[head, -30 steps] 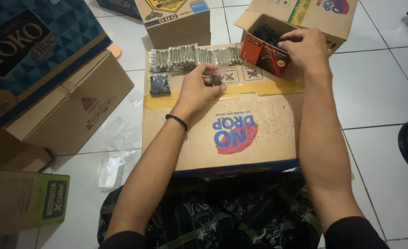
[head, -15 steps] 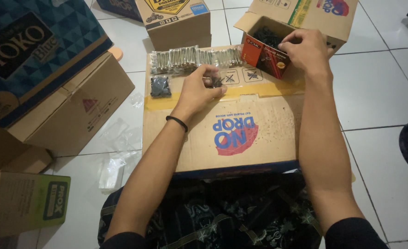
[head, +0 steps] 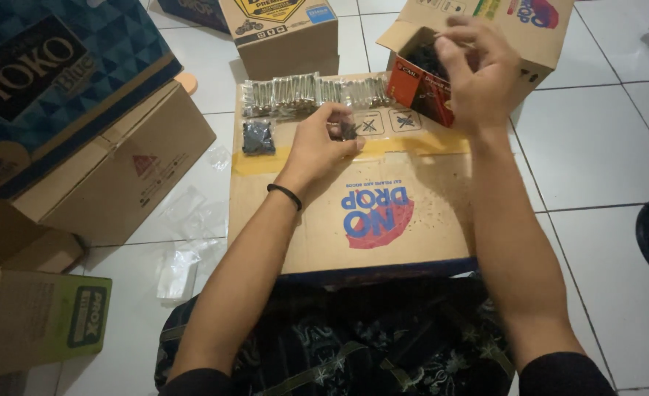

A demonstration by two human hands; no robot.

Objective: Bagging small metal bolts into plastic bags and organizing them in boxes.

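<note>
**Small dark parts sorted on a flat carton**

The person sits on the tiled floor with a flattened carton [head: 383, 213] laid over the lap as a work surface, which keeps everything within arm's reach. The left hand [head: 321, 143] rests on the carton with its fingers curled over a small clump of dark parts [head: 348, 130], pinching them against the cardboard so they do not scatter. The right hand [head: 478, 70] hovers at the mouth of a small red box [head: 416, 92] full of the same dark pieces; its fingertips are drawn together, but whether its grip holds anything cannot be told from this view.

The red box stands at the carton's far right corner, its flap open toward the person, likely so the hand can dip in easily. Along the far edge lies a row of clear packets [head: 313, 92] side by side, and just below them, near the left hand, sits one dark filled packet [head: 257, 137]. Loose clear bags [head: 185, 242] lie on the floor to the left, beside larger brown cartons [head: 112, 169].
</note>
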